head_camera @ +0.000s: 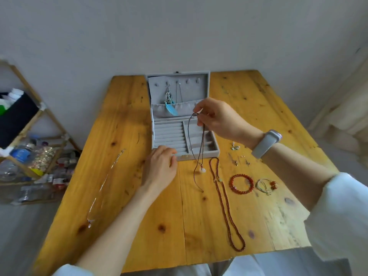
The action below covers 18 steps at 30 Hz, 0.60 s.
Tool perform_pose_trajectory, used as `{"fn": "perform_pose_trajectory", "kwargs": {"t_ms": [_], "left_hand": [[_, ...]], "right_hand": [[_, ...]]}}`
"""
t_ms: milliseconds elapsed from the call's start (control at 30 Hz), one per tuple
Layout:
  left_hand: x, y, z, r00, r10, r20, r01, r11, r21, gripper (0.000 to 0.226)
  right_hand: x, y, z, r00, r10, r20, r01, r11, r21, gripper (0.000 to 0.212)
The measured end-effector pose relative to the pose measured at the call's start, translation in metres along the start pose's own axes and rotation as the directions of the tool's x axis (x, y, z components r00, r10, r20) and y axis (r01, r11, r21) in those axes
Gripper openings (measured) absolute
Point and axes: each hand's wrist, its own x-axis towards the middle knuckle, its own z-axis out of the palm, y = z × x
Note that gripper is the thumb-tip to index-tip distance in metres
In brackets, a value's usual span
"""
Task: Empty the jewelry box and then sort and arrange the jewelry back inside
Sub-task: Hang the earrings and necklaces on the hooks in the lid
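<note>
On table (pixel 258 108), 1 open jewelry box (pixel 180 116), right hand (pixel 217 118) pinching 1 cord necklace (pixel 199 148), left hand (pixel 160 166) fingers curled.

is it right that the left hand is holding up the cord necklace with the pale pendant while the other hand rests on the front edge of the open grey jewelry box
Not quite: the hands are swapped. The head view shows the right hand pinching the cord necklace so its pale pendant hangs down, while the left hand rests at the front edge of the open grey jewelry box.

Grey jewelry box (pixel 201 150), knotty yellow-orange table (pixel 123 120), turquoise feather (pixel 171 110), red bead bracelet (pixel 241 183).
</note>
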Motion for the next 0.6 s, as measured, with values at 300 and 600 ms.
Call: {"fn": "perform_pose_trajectory", "kwargs": {"t_ms": [300,600], "left_hand": [[0.122,0.026,-0.044,0.988,0.138,-0.072,-0.125,0.979,0.159,0.029],[0.177,0.016,0.005,0.991,0.113,0.069,-0.132,0.85,0.51,0.046]], "right_hand": [[0.093,-0.017,-0.067,0.938,-0.008,-0.348,0.05,0.993,0.111,0.016],[0.16,0.008,-0.055,0.909,0.053,-0.414,0.078,0.953,0.292,0.013]]}}
